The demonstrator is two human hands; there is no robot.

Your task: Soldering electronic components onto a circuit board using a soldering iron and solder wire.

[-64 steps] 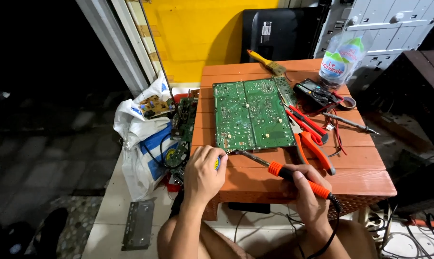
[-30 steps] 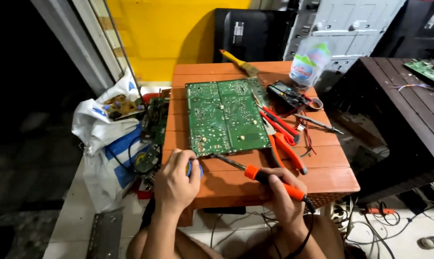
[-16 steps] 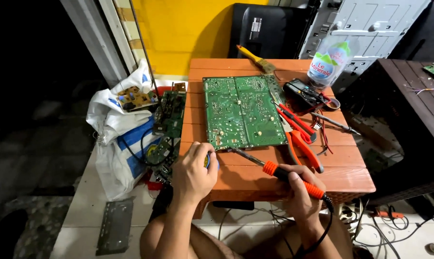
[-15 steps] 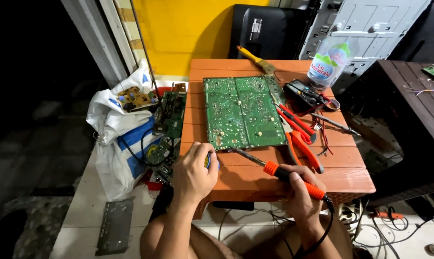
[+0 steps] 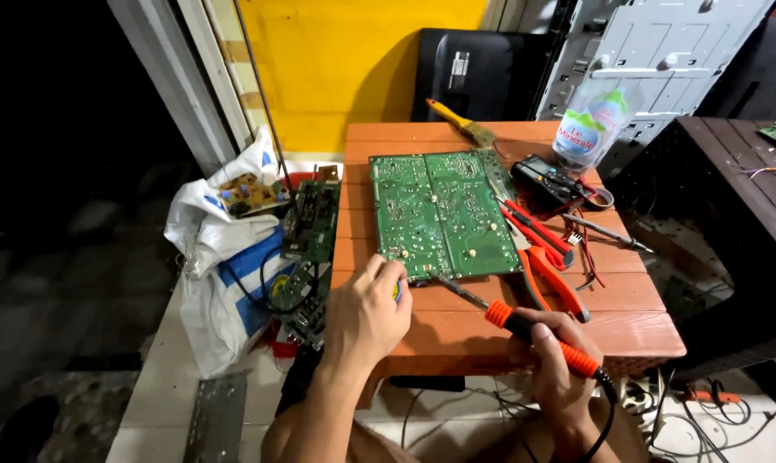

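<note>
A large green circuit board (image 5: 439, 214) lies solder side up on a small orange wooden table (image 5: 628, 330). My right hand (image 5: 549, 356) grips an orange-handled soldering iron (image 5: 533, 333); its metal tip reaches the board's near edge. My left hand (image 5: 369, 310) rests at the table's near left edge, fingers closed around a small blue and yellow thing that I cannot make out, close to the iron's tip.
Red-handled pliers (image 5: 552, 273), probes and a multimeter (image 5: 546, 178) lie right of the board. A yellow brush (image 5: 456, 122) and a plastic bottle (image 5: 589, 129) stand at the back. More circuit boards (image 5: 312, 225) and a white bag (image 5: 221, 266) sit left of the table. Cables (image 5: 705, 411) trail on the floor.
The camera view has shifted and swayed; both hands keep their grips and stay at the board's near edge with the iron tip against it.
</note>
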